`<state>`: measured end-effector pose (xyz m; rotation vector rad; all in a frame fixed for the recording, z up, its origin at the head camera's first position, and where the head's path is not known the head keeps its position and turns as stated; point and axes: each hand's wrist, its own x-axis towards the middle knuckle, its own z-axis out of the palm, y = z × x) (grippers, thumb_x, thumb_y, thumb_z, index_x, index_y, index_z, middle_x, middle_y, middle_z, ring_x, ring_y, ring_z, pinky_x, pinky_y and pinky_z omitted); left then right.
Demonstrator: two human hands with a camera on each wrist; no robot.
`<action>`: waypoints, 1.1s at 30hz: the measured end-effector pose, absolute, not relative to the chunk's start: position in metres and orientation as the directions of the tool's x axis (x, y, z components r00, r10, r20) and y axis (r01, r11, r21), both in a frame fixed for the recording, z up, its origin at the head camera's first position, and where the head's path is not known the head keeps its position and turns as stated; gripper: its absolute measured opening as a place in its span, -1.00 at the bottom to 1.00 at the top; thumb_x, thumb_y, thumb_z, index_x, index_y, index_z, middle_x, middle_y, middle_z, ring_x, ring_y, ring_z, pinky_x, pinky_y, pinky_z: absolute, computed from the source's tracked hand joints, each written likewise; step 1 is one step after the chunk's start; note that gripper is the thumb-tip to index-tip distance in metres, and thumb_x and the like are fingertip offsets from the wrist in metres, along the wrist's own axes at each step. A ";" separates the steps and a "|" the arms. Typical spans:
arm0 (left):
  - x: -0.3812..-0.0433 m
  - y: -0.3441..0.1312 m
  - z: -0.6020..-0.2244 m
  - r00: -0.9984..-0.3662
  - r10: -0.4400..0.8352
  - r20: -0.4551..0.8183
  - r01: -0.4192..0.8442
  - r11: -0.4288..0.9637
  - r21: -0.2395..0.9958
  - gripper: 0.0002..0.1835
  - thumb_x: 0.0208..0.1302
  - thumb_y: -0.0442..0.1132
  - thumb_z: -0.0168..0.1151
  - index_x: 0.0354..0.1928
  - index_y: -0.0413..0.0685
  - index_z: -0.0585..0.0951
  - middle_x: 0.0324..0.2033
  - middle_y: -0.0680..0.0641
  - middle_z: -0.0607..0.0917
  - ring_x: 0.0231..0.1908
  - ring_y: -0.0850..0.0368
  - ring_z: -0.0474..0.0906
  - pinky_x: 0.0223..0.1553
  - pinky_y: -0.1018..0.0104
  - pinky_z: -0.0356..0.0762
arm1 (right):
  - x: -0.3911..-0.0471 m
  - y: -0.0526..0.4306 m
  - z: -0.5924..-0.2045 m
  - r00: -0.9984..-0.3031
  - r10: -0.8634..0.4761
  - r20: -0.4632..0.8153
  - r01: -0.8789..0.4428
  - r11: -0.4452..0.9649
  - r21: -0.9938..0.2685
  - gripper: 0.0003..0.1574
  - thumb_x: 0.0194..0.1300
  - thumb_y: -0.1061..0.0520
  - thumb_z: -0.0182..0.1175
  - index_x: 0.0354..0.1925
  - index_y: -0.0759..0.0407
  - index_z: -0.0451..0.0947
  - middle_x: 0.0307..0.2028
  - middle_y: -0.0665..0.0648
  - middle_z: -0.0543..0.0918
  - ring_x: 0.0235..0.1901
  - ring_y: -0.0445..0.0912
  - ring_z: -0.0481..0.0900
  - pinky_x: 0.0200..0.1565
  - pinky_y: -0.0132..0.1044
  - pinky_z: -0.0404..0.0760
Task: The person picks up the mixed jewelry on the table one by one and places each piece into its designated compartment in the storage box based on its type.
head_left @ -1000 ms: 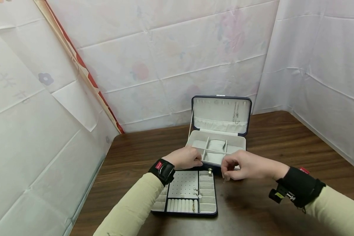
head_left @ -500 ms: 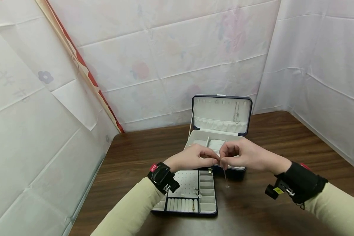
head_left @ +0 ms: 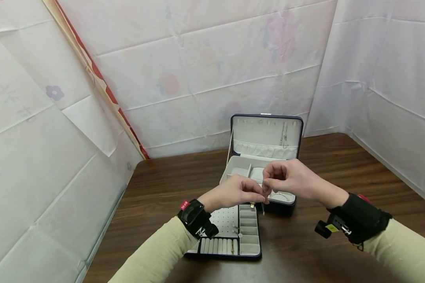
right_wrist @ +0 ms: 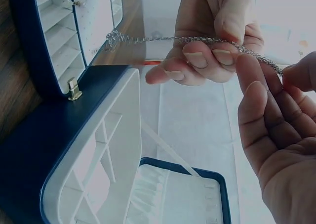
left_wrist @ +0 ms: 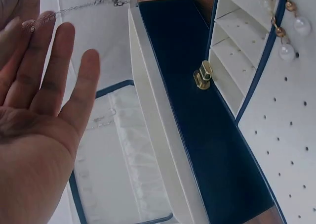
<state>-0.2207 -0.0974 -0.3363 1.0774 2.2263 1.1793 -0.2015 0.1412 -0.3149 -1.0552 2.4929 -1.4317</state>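
A fine silver chain (right_wrist: 148, 39) is stretched between both hands, its far end dangling in the right wrist view. My left hand (head_left: 239, 192) pinches the chain between thumb and fingers. Close beside it, my right hand (head_left: 295, 179) pinches the chain's other end. Both hands are over the front of an open navy jewelry box (head_left: 283, 208) lined in white. In front of the box lies its lift-out tray (head_left: 226, 257), partly covered by my left hand and wrist. A thin loop (head_left: 281, 195) shows in the box's front right compartment.
The raised lid (head_left: 255, 131) stands behind, with thin necklaces (head_left: 284, 135) hanging at its right. A gold clasp (head_left: 252, 205) sits on the box front. Pearl drop earrings (left_wrist: 287, 51) hang on the tray's perforated panel, and a gold ring (head_left: 232, 247) sits in its ring rolls.
My left hand has moved right from the box's front edge to meet my right hand, and now grips the chain. My right hand has risen slightly, with the chain in its fingers.
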 end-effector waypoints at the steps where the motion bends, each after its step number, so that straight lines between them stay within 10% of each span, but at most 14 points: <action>1: -0.221 -0.097 -0.337 -0.633 0.774 0.014 0.445 0.349 0.824 -0.85 0.41 -0.10 0.33 -0.13 0.08 0.81 -0.24 0.22 0.82 -0.12 0.42 0.65 -0.08 0.45 0.60 | -0.201 0.141 -0.315 -0.765 -0.592 0.253 -0.514 0.323 -0.795 -0.93 0.44 0.16 0.28 -0.25 0.07 0.61 -0.43 -0.04 0.74 -0.41 -0.12 0.67 -0.43 -0.35 0.51; 33: -0.220 -0.100 -0.321 -0.741 0.655 0.148 0.367 0.211 0.906 -0.77 0.53 -0.15 0.17 -0.12 -0.18 0.68 -0.52 -0.03 0.52 -0.46 0.05 0.55 -0.28 0.09 0.62 | -0.217 0.150 -0.342 -0.728 -0.677 0.108 -0.101 -0.050 -0.994 -0.90 0.57 0.17 0.08 -0.07 0.16 0.50 -0.44 0.08 0.65 -0.28 0.06 0.69 0.06 -0.02 0.64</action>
